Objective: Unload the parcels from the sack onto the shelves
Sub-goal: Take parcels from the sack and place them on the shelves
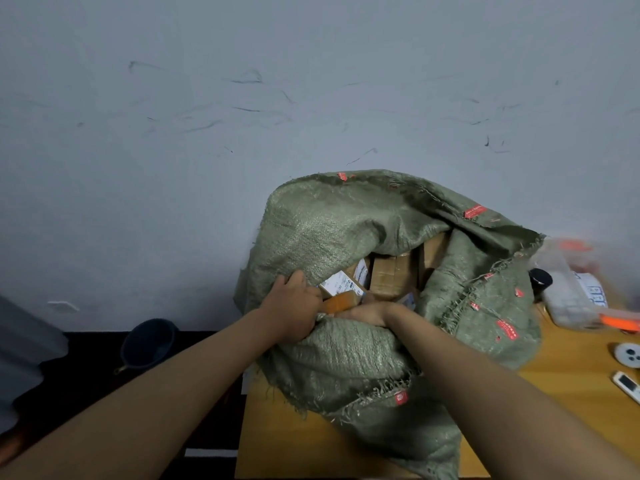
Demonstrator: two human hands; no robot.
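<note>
The small orange-taped parcel (343,301) sits at the mouth of the green woven sack (346,237), just inside its near lip, with a white label facing up. Both hands are on it. The left hand (294,306) curls its fingers round the parcel's left end, knuckles against the sack's fabric. The right hand (367,311) reaches in from the other side with its wrist bent over the lip; its fingers are hidden behind the parcel and cloth, so I cannot tell whether they grip or only steady it.

Behind it, at least 2 larger cardboard boxes (391,275) stand packed deeper in the sack. The sack rests on a wooden table (277,445) against a scuffed grey wall. To the right lie a clear plastic box (568,299), blurred, a white round object (628,355) and a white remote (627,382). A dark bucket (149,342) sits on the floor at left. No shelves are in view.

The likely trouble: the frayed lip folds over the parcel, so a lift could snag the corner and drag the whole sack toward the table edge. The sack also crowds the plastic box, which a tug could knock.
</note>
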